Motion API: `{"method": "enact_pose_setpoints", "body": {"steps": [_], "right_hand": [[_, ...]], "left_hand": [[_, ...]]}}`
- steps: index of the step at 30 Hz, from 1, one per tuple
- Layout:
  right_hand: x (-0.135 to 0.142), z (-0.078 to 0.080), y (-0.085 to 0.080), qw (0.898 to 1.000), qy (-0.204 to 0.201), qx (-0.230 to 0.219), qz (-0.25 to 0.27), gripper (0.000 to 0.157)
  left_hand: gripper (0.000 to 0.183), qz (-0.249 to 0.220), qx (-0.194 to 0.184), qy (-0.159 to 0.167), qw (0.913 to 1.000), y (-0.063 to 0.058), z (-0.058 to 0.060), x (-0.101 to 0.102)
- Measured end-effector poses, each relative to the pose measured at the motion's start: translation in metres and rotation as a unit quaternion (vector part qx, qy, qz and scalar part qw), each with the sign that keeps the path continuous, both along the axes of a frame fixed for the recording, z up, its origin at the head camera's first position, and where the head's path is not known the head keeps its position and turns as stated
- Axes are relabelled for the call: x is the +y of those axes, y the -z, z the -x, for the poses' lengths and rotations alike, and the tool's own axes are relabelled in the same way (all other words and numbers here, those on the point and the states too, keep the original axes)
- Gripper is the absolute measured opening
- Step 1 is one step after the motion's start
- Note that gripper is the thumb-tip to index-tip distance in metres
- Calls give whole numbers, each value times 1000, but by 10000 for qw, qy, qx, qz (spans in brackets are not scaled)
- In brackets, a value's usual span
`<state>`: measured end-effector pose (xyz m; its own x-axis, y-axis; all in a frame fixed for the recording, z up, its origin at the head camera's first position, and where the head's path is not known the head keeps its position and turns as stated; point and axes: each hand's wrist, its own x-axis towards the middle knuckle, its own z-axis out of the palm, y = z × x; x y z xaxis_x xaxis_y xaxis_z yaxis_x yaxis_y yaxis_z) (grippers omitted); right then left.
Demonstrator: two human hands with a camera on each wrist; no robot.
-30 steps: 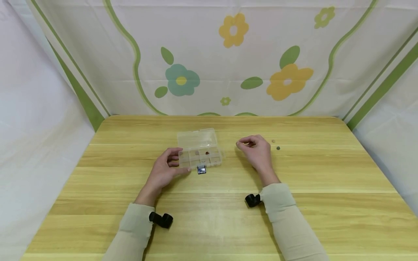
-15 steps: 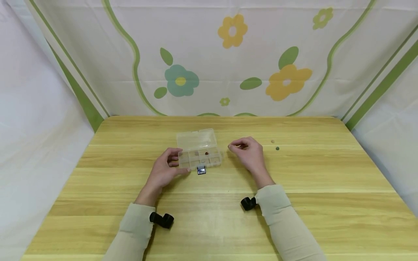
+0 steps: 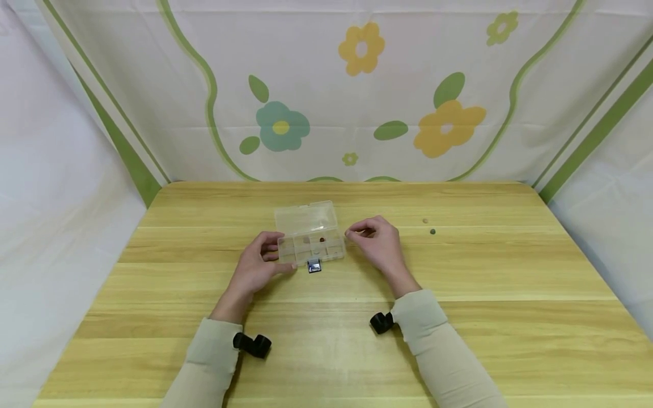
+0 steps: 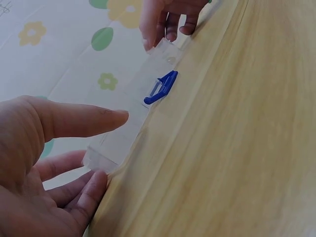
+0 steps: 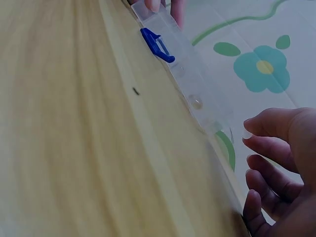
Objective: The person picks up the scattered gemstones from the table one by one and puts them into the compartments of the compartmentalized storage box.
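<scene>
Since the box (image 3: 303, 249) lay open on the table, lid (image 3: 308, 220) hinged back on its far side, loading looked like the step in hand: small pieces going into compartments, judging by the brown bead (image 3: 322, 239) already in there. Left hand (image 3: 255, 263) held the near-left end, thumb at the front wall, fingers bent round the end. Right hand (image 3: 377, 241) was just beside the opposite end, thumb and index pinching a small pale piece (image 5: 247, 134). Next move, my read: carry it over the wall, pick a compartment, let go low so it wouldn't bounce. Box looked light, so the left grip probably mattered.

Further out: a pale pebble (image 3: 425, 221) and a dark pebble (image 3: 433, 231) lay loose, right of the right hand. Likely next in line.

View differences: right wrist showed the pinched piece and a gap between fingertips and box; head view couldn't resolve the piece. Both wrist views showed the latch (image 4: 163, 88) as clearly blue, hanging off the front wall. Only head view gave the compartment layout; target compartment, can't tell.
</scene>
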<state>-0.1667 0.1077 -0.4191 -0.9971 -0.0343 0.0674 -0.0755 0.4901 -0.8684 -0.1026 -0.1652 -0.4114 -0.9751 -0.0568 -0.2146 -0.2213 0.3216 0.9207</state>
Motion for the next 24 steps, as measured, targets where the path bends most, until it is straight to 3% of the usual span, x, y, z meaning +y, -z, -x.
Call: {"method": "enact_pose_setpoints", "body": {"steps": [24], "right_hand": [[-40,-21,-2,9956,-834,429,30,6]], "left_hand": [[76,-64,93,60,9999,1,1,-1]]}}
